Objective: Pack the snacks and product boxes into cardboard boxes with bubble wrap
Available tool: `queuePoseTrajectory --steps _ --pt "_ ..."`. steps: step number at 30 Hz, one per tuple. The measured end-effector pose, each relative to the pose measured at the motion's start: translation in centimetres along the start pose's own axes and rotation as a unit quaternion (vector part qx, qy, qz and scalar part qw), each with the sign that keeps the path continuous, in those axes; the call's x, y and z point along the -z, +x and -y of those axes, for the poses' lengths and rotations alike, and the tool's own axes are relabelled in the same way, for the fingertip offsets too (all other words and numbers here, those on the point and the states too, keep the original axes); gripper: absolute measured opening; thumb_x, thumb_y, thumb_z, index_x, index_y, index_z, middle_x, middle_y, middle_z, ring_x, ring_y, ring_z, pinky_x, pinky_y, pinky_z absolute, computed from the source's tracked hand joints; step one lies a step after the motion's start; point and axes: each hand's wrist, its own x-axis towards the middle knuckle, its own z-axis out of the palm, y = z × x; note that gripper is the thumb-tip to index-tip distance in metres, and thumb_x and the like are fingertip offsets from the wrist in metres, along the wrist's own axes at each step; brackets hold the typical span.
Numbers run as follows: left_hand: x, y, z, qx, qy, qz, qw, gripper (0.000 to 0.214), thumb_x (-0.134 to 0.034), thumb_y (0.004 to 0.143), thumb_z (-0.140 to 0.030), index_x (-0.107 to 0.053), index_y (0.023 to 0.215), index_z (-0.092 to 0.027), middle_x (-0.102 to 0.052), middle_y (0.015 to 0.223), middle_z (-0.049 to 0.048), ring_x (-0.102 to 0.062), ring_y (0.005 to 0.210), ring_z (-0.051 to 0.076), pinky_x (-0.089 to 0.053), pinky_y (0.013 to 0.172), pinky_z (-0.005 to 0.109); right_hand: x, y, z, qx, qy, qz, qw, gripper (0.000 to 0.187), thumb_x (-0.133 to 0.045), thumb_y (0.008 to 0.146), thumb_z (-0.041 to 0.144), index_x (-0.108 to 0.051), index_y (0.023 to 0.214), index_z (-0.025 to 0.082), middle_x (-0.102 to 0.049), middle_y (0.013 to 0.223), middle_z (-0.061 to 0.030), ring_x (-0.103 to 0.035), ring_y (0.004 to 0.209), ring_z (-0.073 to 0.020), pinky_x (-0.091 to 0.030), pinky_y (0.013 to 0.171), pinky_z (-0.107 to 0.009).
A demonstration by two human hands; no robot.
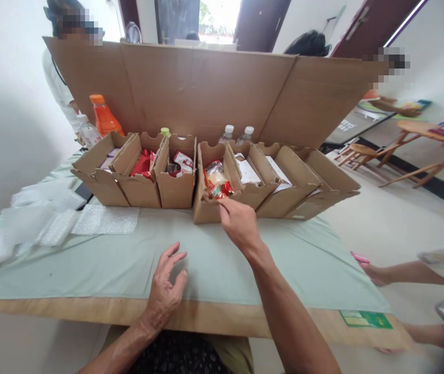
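On cloth-draped tabletop (229, 318), cardboard box (205, 212) in row holds red packets (220, 190), lettering too blurred to read; right hand (241, 224) grips box's front edge, left hand (166, 285) open above pale-green cloth (108, 267). White wall (5, 98), wooden stool (362, 150) beyond.

Your desk (237, 319), bare wood along the near edge, carries a pale green cloth (128, 265) with a row of open cardboard boxes (206, 211), bubble wrap (56, 221) at left, green card (366, 319) front right.
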Motion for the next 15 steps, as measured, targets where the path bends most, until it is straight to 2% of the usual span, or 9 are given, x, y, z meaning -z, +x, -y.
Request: queuePoseTrajectory --steps 3,5,7,8,9,11,12,13,15 --pt "1.0 0.4 0.6 0.024 -0.004 -0.023 0.999 0.042 -0.057 0.094 -0.020 -0.060 0.135 -0.024 -0.056 0.149 0.0137 -0.057 0.134 0.030 -0.050 0.111 0.052 2.0 -7.9 -2.3 0.085 0.079 -0.033 0.993 0.032 -0.046 0.102 0.028 -0.078 0.104 0.025 -0.082 0.101 -0.0059 -0.076 0.088 -0.0221 -0.054 0.079 -0.033" --pt "1.5 0.9 0.5 0.033 -0.019 -0.036 0.999 0.052 -0.059 0.094 -0.023 -0.052 0.145 -0.023 -0.055 0.149 0.0146 -0.057 0.134 0.030 -0.050 0.110 0.051 3.9 -13.2 -4.2 0.088 0.109 -0.049 0.989 0.029 -0.051 0.102 0.034 -0.079 0.107 0.030 -0.082 0.095 -0.0037 -0.076 0.079 -0.0221 -0.056 0.073 -0.035" --pt "1.7 1.4 0.1 0.027 -0.038 -0.035 0.998 0.061 -0.061 0.094 -0.024 -0.044 0.152 -0.023 -0.052 0.152 0.0152 -0.054 0.138 0.031 -0.048 0.112 0.051 5.6 -17.8 -6.3 0.005 0.115 -0.110 0.987 0.025 -0.057 0.099 0.041 -0.080 0.104 0.035 -0.081 0.090 -0.0036 -0.075 0.078 -0.0242 -0.059 0.073 -0.038" --pt "1.7 1.6 -0.1 0.020 -0.047 -0.027 0.998 0.064 -0.062 0.094 -0.024 -0.042 0.155 -0.024 -0.049 0.155 0.0151 -0.051 0.141 0.031 -0.047 0.114 0.051 6.2 -19.8 -7.3 -0.082 0.115 -0.175 0.974 0.023 -0.061 0.096 0.043 -0.080 0.107 0.035 -0.081 0.096 -0.0055 -0.076 0.085 -0.0270 -0.060 0.081 -0.042" --pt "1.7 1.8 -0.4 0.012 -0.054 -0.015 0.998 0.068 -0.063 0.093 -0.025 -0.039 0.157 -0.025 -0.046 0.159 0.0147 -0.048 0.144 0.032 -0.045 0.116 0.052 6.6 -21.6 -8.2 -0.155 0.130 -0.245 0.948 0.026 -0.067 0.093 0.045 -0.078 0.114 0.034 -0.080 0.104 -0.0074 -0.076 0.092 -0.0299 -0.060 0.087 -0.047" --pt "1.5 2.2 -0.9 -0.003 -0.068 0.021 0.997 0.076 -0.064 0.092 -0.025 -0.032 0.161 -0.027 -0.037 0.166 0.0135 -0.041 0.151 0.034 -0.040 0.121 0.055 6.4 -24.7 -9.7 -0.255 0.182 -0.313 0.897 0.050 -0.074 0.087 0.049 -0.070 0.133 0.032 -0.076 0.124 -0.0111 -0.072 0.110 -0.0358 -0.057 0.098 -0.054" --pt "1.3 2.3 -1.2 -0.010 -0.074 0.046 0.996 0.079 -0.064 0.092 -0.026 -0.029 0.163 -0.028 -0.033 0.169 0.0128 -0.036 0.154 0.034 -0.036 0.123 0.056 6.0 -26.0 -10.3 -0.274 0.210 -0.303 0.888 0.059 -0.075 0.085 0.052 -0.066 0.140 0.031 -0.073 0.131 -0.0118 -0.071 0.115 -0.0376 -0.056 0.100 -0.055" --pt "1.1 2.4 -1.6 -0.015 -0.078 0.077 0.994 0.081 -0.063 0.092 -0.027 -0.026 0.164 -0.029 -0.031 0.171 0.0122 -0.033 0.156 0.035 -0.033 0.125 0.058 5.4 -27.2 -10.8 -0.281 0.229 -0.262 0.895 0.064 -0.074 0.084 0.054 -0.063 0.143 0.031 -0.072 0.133 -0.0119 -0.070 0.118 -0.0386 -0.057 0.100 -0.054" --pt "0.4 2.4 -2.3 -0.024 -0.086 0.155 0.984 0.084 -0.063 0.091 -0.028 -0.025 0.165 -0.029 -0.030 0.172 0.0113 -0.030 0.158 0.037 -0.029 0.127 0.060 3.7 -28.8 -11.4 -0.270 0.219 -0.186 0.919 0.061 -0.074 0.084 0.055 -0.067 0.138 0.029 -0.075 0.128 -0.0125 -0.071 0.116 -0.0395 -0.059 0.097 -0.051"
